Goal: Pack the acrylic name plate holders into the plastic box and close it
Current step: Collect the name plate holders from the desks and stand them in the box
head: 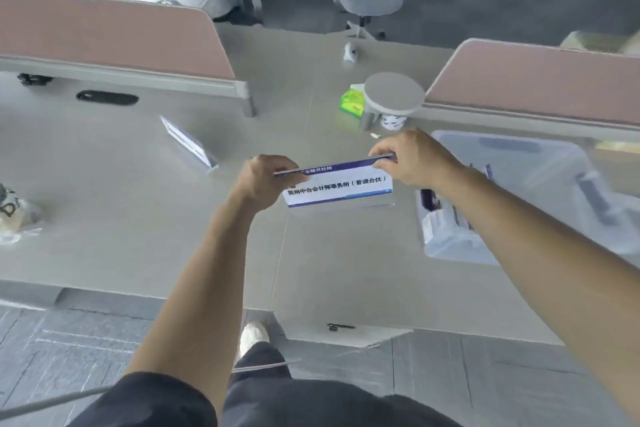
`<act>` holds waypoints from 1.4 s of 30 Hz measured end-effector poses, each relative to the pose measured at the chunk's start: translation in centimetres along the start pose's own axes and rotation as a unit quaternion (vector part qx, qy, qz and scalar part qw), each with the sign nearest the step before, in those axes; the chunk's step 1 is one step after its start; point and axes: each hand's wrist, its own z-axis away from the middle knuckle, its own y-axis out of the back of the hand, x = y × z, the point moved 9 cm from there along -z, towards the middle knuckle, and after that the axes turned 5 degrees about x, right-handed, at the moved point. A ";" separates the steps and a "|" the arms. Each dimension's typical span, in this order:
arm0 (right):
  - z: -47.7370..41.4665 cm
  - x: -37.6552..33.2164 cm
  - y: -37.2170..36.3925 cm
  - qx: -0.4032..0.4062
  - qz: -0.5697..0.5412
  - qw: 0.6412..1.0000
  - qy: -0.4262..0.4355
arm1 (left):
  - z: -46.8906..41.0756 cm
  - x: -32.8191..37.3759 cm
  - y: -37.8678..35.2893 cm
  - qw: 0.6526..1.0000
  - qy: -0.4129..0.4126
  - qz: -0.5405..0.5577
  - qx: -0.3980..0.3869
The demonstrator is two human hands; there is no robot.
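Name plate holder — left hand and right hand pinch its top corners — just left of the plastic box.

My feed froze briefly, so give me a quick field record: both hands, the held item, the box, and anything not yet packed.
held item: clear acrylic name plate holder with a white and blue card, over the grey table
left hand: grip pinches its upper left edge
right hand: grip pinches its upper right edge
box: translucent plastic box, right of the hands, holders inside
unpacked: second clear acrylic holder, standing on the table's left
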 end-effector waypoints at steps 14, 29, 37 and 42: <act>14.3 14.5 13.1 0.105 0.054 0.977 -0.176 | -1.5 18.4 -15.3 0.965 -0.203 0.104 -0.126; 18.3 22.6 11.9 0.007 0.129 0.973 -0.192 | -1.8 27.1 -24.1 0.950 -0.291 0.048 -0.100; 19.6 30.6 11.7 0.017 0.124 0.988 -0.091 | -1.7 30.0 -31.0 0.972 -0.209 -0.024 -0.101; 17.9 33.0 13.2 0.028 0.121 0.991 -0.038 | -2.9 26.2 -32.7 0.998 0.012 0.063 -0.024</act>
